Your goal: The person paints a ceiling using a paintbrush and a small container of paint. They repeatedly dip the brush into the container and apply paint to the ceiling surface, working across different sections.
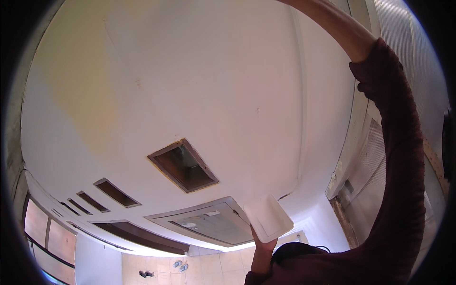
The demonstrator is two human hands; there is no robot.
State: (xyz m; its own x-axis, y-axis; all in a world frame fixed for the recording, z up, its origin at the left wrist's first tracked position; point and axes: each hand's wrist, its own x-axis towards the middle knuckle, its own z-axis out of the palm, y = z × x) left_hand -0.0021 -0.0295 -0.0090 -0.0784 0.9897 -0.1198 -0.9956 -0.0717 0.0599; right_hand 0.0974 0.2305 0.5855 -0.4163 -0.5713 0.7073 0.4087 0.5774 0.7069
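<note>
1. At the far left we see a row of dark narrow rectangular slots [114, 192] set into the white ceiling [190, 71], which fills most of the view, since the camera is tilted upward.
2. Further right lies a square brown-framed ceiling opening [183, 165], and below it a grey flat rectangular panel with small fittings [209, 222]; beige wall tiles [213, 268] show along the lower edge.
3. Our left hand [262, 244] rises from the lower edge and grips the bottom edge of a white flat rounded-rectangular plastic cover plate [268, 217], fingers closed around it, the thumb side towards us.
4. The plate sits directly above that hand, held up against the ceiling backdrop just beside the grey panel. Its long axis runs diagonally, from lower left to upper right, with its recessed face turned towards us.
5. At the right, our right arm in a dark maroon sleeve [401, 180] sweeps up and over, the bare forearm [337, 23] leaving the picture at the top edge. The right hand itself is out of view, so we cannot tell whether it is open or clenched.
6. The left hand is thus the one on the plate; the right arm reaches well apart from it, upward and away.
</note>
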